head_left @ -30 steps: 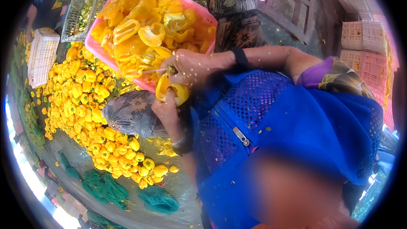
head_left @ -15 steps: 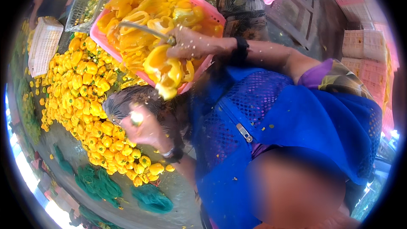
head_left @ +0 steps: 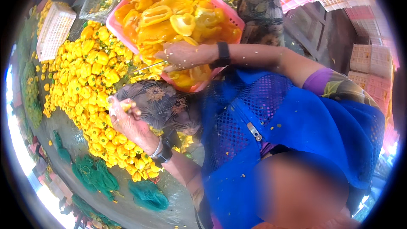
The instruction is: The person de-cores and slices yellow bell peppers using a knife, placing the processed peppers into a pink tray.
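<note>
Parting since a second ago, the left hand [head_left: 131, 125] pinches a small pale piece [head_left: 126, 106] near whole peppers [head_left: 85, 85] at 9 o'clock; the right hand [head_left: 182, 55] grips a knife [head_left: 148, 66]. Cut peppers [head_left: 154, 15] fill the pink crate [head_left: 120, 35] at 11 o'clock; another seems finished.

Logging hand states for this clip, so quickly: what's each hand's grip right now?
Left hand: partly closed, apparently holding a small pale-yellow piece.
Right hand: closed on a thin-bladed tool, handle hidden.
</note>
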A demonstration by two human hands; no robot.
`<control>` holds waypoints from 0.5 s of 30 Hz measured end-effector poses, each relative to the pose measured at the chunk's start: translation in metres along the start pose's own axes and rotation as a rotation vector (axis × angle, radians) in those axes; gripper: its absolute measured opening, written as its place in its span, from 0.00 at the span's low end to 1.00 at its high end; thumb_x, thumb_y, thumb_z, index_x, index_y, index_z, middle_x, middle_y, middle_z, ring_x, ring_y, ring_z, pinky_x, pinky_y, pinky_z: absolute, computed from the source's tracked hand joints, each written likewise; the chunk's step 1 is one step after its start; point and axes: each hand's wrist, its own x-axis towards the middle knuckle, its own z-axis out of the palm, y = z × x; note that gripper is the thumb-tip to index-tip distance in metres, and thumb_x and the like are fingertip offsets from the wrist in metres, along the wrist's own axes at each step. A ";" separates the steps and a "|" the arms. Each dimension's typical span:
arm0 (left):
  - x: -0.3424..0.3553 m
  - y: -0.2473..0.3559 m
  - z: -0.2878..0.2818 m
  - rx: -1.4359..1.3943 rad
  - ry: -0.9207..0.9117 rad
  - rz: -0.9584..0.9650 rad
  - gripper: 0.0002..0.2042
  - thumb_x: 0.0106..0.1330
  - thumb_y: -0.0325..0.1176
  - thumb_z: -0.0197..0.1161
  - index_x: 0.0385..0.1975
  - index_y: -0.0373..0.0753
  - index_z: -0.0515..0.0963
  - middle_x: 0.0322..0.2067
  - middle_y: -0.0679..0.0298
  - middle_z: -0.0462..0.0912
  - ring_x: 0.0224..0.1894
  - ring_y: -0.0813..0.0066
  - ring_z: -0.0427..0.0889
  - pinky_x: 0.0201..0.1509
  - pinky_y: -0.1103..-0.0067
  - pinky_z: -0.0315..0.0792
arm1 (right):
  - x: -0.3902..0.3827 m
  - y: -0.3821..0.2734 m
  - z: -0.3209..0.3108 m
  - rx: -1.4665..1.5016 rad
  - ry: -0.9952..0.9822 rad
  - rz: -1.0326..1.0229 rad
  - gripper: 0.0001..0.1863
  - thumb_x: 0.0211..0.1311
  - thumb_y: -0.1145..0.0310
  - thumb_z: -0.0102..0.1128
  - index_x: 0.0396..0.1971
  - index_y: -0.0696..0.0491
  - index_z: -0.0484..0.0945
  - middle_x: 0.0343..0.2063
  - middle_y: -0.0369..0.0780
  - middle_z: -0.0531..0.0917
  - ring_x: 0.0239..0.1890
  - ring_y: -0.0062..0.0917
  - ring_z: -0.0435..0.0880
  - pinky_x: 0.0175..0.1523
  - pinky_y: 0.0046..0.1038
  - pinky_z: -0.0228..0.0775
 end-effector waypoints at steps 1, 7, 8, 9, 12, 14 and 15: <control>0.013 0.001 -0.003 -0.009 -0.094 -0.009 0.15 0.61 0.43 0.65 0.36 0.37 0.75 0.21 0.67 0.77 0.17 0.87 0.71 0.13 0.91 0.58 | -0.001 0.002 0.001 -0.008 0.021 -0.013 0.10 0.52 0.63 0.58 0.30 0.54 0.76 0.25 0.46 0.76 0.29 0.39 0.74 0.34 0.38 0.65; 0.112 0.058 0.089 -0.207 -0.366 -0.003 0.14 0.60 0.38 0.66 0.37 0.35 0.75 0.25 0.64 0.77 0.25 0.80 0.78 0.21 0.91 0.71 | -0.011 -0.018 -0.033 0.078 -0.010 0.092 0.11 0.56 0.64 0.55 0.36 0.53 0.75 0.30 0.44 0.76 0.30 0.35 0.73 0.35 0.36 0.65; 0.153 0.070 0.099 -0.270 -0.451 0.042 0.14 0.60 0.38 0.66 0.37 0.34 0.75 0.26 0.64 0.78 0.27 0.78 0.79 0.25 0.90 0.74 | -0.009 -0.019 -0.030 0.087 -0.057 0.087 0.12 0.57 0.63 0.55 0.39 0.54 0.74 0.30 0.43 0.76 0.30 0.34 0.74 0.35 0.35 0.66; 0.195 0.083 0.095 0.184 -0.625 0.503 0.18 0.59 0.37 0.67 0.41 0.30 0.73 0.29 0.61 0.79 0.33 0.74 0.80 0.32 0.86 0.76 | 0.001 -0.008 -0.005 0.099 -0.102 0.146 0.16 0.58 0.62 0.53 0.42 0.56 0.72 0.29 0.45 0.77 0.26 0.37 0.75 0.30 0.38 0.67; 0.274 0.092 0.096 0.534 -0.674 1.167 0.22 0.61 0.35 0.63 0.55 0.37 0.69 0.39 0.61 0.81 0.39 0.69 0.81 0.44 0.80 0.75 | 0.008 -0.013 -0.006 0.220 0.125 -0.148 0.17 0.60 0.59 0.51 0.44 0.54 0.73 0.29 0.46 0.77 0.27 0.38 0.77 0.31 0.38 0.69; 0.241 0.098 0.089 -0.029 -0.748 0.391 0.22 0.57 0.38 0.67 0.49 0.36 0.73 0.35 0.63 0.81 0.35 0.72 0.81 0.41 0.80 0.76 | 0.006 -0.004 0.004 -0.042 0.025 0.086 0.18 0.59 0.57 0.53 0.44 0.53 0.73 0.32 0.46 0.78 0.34 0.38 0.77 0.35 0.37 0.69; 0.217 0.102 0.076 -0.013 -0.754 0.371 0.22 0.56 0.38 0.68 0.49 0.36 0.74 0.36 0.63 0.81 0.35 0.73 0.81 0.40 0.81 0.76 | 0.004 -0.018 -0.017 -0.166 -0.041 0.332 0.19 0.58 0.56 0.56 0.45 0.52 0.74 0.35 0.46 0.78 0.37 0.39 0.77 0.38 0.37 0.70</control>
